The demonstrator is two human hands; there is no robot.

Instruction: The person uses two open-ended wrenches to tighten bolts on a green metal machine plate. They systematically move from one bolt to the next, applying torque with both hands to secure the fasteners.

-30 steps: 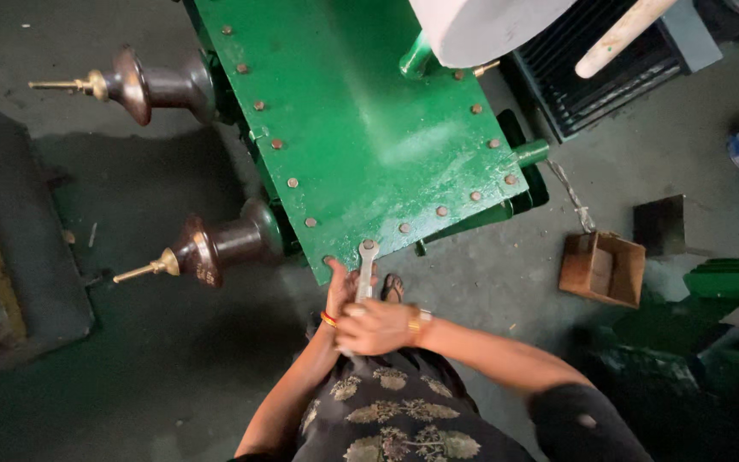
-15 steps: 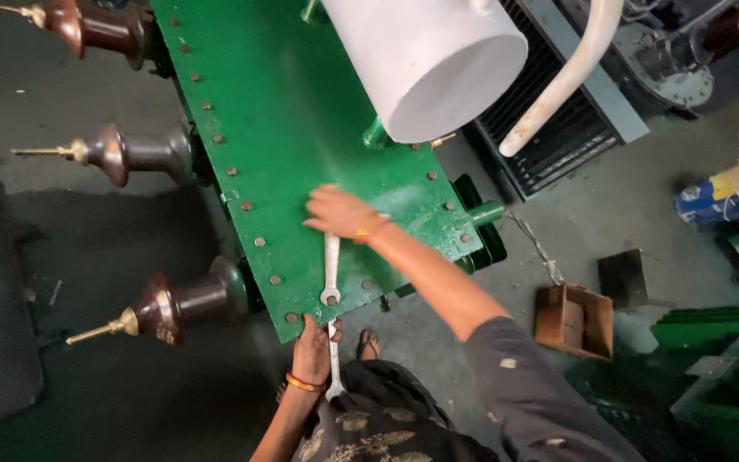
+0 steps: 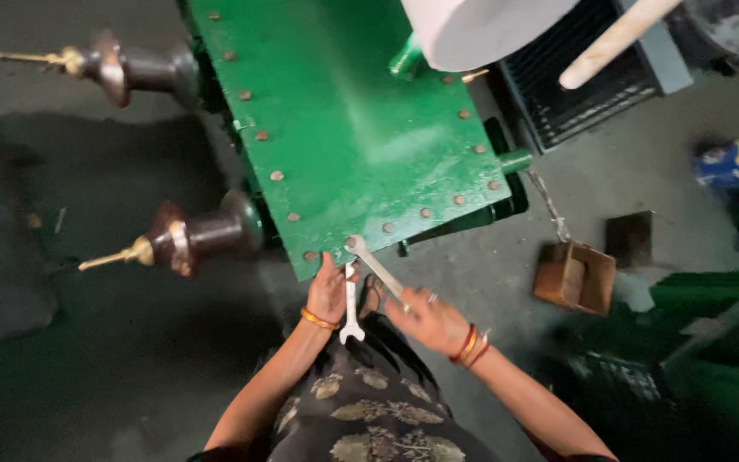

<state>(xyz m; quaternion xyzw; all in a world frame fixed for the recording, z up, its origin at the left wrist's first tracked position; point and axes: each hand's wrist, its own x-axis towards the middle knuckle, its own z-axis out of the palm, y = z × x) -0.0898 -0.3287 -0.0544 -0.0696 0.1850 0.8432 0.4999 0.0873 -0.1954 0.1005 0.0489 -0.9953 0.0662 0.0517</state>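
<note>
The cover plate before me is bright green with rust-brown bolt heads. The two spanners are silver. My bangles are orange; my dress is black with gold floral print.

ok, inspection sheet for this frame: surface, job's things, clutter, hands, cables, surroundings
Surface: green bolted cover plate, bolts along its edges.
Job's things: two spanners; upper spanner with its head on a bolt at the plate's near edge, lower spanner just below that edge.
Clutter: open brown box on the floor.
Hands: left hand holds the lower spanner; right hand holds the upper spanner.
Cables: nothing seen; a chain runs down towards the box.
Surroundings: two brown insulators on the left, white drum and black finned grille behind, grey floor.
</note>
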